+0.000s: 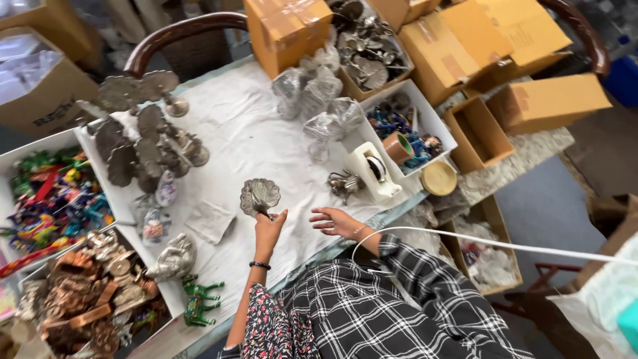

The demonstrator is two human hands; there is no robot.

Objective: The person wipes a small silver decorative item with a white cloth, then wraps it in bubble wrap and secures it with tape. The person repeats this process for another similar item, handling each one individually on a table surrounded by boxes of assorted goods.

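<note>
My left hand [269,229] is shut on the stem of a small silver metal peacock-shaped ornament [260,197] and holds it upright just above the white cloth [232,126] on the table. A black band sits on that wrist. My right hand [335,221] hovers beside it, empty, with its fingers spread, a thin bracelet on the wrist and a plaid sleeve behind. Just beyond the right hand lie a small silver animal figure [343,183] and a white tape dispenser [373,171].
Several fan-tailed metal ornaments [143,143] stand at the left, plastic-wrapped ones [319,96] at the back. White trays hold colourful trinkets [53,199] and copper pieces [86,292]. A green toy animal [199,302] lies near the front edge. Cardboard boxes [465,40] crowd the right.
</note>
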